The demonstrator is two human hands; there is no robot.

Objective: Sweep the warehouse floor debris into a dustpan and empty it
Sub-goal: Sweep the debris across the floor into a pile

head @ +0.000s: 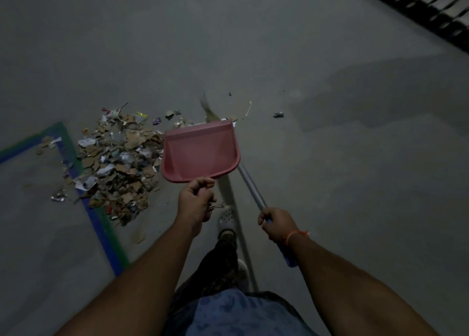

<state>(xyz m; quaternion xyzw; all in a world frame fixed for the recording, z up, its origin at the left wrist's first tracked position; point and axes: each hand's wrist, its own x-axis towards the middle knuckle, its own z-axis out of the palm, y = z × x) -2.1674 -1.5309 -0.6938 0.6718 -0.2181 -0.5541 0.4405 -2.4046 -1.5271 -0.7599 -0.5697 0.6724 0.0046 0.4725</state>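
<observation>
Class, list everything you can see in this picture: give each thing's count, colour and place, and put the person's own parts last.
dustpan: one, pink, centre, empty.
broom: one, grey handle, bristles beyond the dustpan.
debris pile: one, brown card and pale scraps, left of the dustpan.
loose scraps: a few, floor at the right.
floor tape: blue and green, lower left.
pallet: one, black, top right.
left hand: grips the dustpan's handle.
right hand: grips the broom.
foot: one pale shoe, between the arms.

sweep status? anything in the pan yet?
Done: debris pile gathered on the floor by the tape corner. In hand: left hand holds the empty pink dustpan; right hand grips the broom handle. Left: stray scraps, loading, emptying.
</observation>
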